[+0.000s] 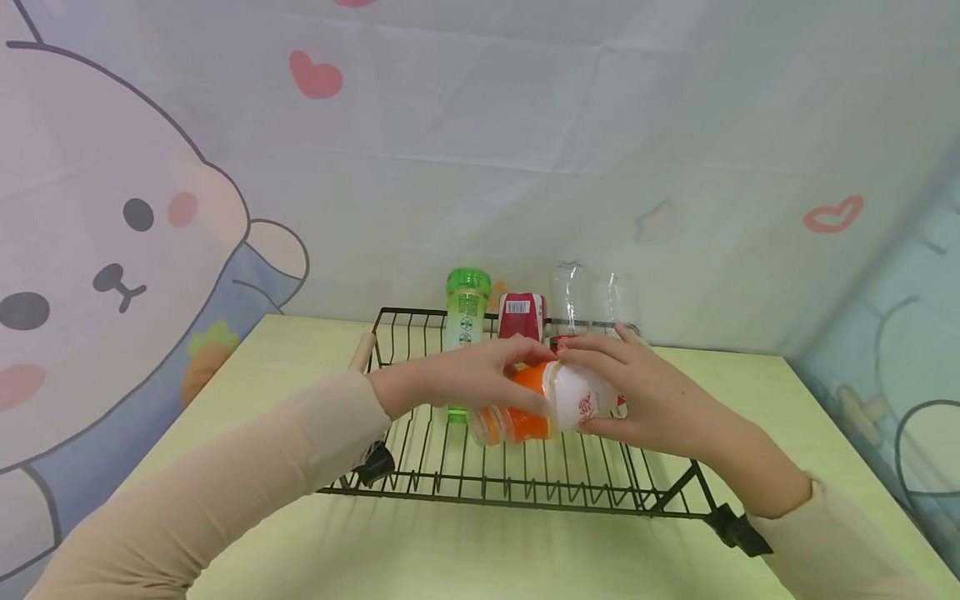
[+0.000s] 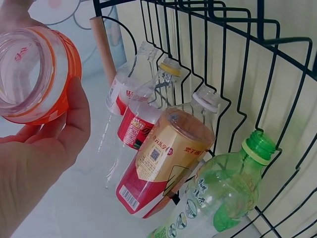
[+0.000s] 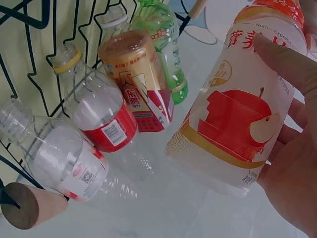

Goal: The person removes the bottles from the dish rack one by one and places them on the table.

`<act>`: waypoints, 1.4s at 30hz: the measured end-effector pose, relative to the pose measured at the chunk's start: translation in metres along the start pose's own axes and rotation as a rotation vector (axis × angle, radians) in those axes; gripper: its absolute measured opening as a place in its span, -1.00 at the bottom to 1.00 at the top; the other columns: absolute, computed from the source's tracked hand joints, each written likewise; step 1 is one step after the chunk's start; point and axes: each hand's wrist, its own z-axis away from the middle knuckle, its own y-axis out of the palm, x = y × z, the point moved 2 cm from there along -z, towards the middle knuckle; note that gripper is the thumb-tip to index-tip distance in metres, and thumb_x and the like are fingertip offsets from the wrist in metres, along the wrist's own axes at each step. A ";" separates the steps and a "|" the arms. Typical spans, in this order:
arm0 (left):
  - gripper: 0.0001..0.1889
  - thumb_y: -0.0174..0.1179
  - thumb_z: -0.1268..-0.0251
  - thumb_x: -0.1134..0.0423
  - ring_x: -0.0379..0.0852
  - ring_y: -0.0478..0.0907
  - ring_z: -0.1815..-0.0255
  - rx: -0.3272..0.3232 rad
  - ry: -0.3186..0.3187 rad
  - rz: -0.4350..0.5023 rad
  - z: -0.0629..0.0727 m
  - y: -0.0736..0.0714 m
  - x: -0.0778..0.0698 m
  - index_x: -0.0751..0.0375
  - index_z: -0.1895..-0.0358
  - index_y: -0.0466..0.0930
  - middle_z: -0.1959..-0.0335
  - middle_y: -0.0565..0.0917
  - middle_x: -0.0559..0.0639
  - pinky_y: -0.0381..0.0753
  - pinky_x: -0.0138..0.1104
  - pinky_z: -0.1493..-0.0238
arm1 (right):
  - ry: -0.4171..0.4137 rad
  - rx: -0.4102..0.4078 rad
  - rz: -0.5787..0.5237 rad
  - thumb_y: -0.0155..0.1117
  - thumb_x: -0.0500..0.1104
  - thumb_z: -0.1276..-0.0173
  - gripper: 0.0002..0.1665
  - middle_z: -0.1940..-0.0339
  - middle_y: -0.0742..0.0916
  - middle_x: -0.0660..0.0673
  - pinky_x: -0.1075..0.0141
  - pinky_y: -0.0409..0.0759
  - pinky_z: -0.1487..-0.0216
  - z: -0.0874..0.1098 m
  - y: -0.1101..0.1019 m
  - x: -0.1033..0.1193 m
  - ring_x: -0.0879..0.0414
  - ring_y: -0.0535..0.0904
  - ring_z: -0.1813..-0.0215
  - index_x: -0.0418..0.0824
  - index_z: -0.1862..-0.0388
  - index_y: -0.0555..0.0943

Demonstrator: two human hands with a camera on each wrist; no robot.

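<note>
Both hands are on one plastic drink bottle point(image 1: 581, 398), tilted sideways above a black wire rack point(image 1: 510, 502). My left hand point(image 1: 487, 373) grips its orange band by the neck. The left wrist view looks into the bottle's clear, capless mouth point(image 2: 22, 69). Around the white body curl the fingers and thumb of my right hand point(image 1: 652, 396). The right wrist view shows a white label point(image 3: 233, 109) with a red apple picture. Behind the hands, a green-ended bottle point(image 1: 467, 304), a red and tan bottle point(image 2: 168, 158) and two clear bottles point(image 3: 99, 99) stand neck-down in the rack.
The rack has wooden handles, one at its left point(image 1: 362, 352) and one seen in the right wrist view point(image 3: 37, 206). Black end pieces point(image 1: 738, 531) jut from its front corners. The pale green table point(image 1: 450, 558) lies under it, with a printed cloth point(image 1: 465, 167) hanging behind.
</note>
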 end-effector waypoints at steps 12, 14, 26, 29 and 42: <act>-0.39 0.27 -0.23 0.15 -0.06 0.43 -0.10 -0.010 0.010 -0.006 -0.004 0.001 0.003 0.07 -0.34 0.30 -0.22 0.43 -0.05 0.63 -0.28 0.08 | 0.017 -0.003 0.015 0.60 -0.18 0.03 -0.21 -0.17 0.57 -0.10 0.17 0.68 0.12 0.003 0.004 0.000 -0.01 0.46 -0.13 -0.18 -0.23 0.50; -0.39 0.26 -0.24 0.15 -0.04 0.44 -0.11 -0.014 0.021 0.002 -0.005 0.001 0.003 0.07 -0.35 0.29 -0.24 0.43 -0.05 0.63 -0.27 0.07 | 0.016 -0.007 0.021 0.61 -0.18 0.04 -0.20 -0.15 0.57 -0.10 0.23 0.69 0.16 0.003 0.004 -0.001 0.01 0.46 -0.11 -0.19 -0.23 0.49; -0.36 0.22 -0.31 0.14 0.03 0.47 -0.19 -0.135 0.068 0.098 -0.002 -0.023 -0.006 0.06 -0.42 0.20 -0.25 0.45 0.06 0.60 -0.15 -0.03 | 0.168 -0.027 -0.096 0.53 -0.25 -0.06 -0.22 -0.20 0.51 -0.18 0.14 0.66 0.13 0.006 -0.010 -0.031 -0.06 0.47 -0.10 -0.25 -0.27 0.42; -0.36 0.21 -0.32 0.10 -0.01 0.50 -0.15 -0.169 0.068 0.105 0.001 -0.031 -0.007 0.04 -0.42 0.20 -0.23 0.47 0.02 0.62 -0.15 0.03 | 0.198 -0.076 -0.097 0.53 -0.29 -0.05 -0.23 -0.16 0.52 -0.22 0.00 0.64 0.09 0.008 -0.015 -0.043 -0.11 0.48 -0.08 -0.29 -0.24 0.41; -0.35 0.18 -0.34 0.06 0.01 0.40 -0.25 -0.348 0.031 0.109 0.005 -0.054 -0.001 0.05 -0.44 0.18 -0.32 0.42 -0.01 0.48 -0.05 -0.18 | 0.399 -0.281 -0.093 0.48 -0.29 -0.09 -0.19 -0.11 0.52 -0.29 0.25 0.48 0.14 0.025 -0.043 -0.095 -0.09 0.45 0.05 -0.37 -0.29 0.32</act>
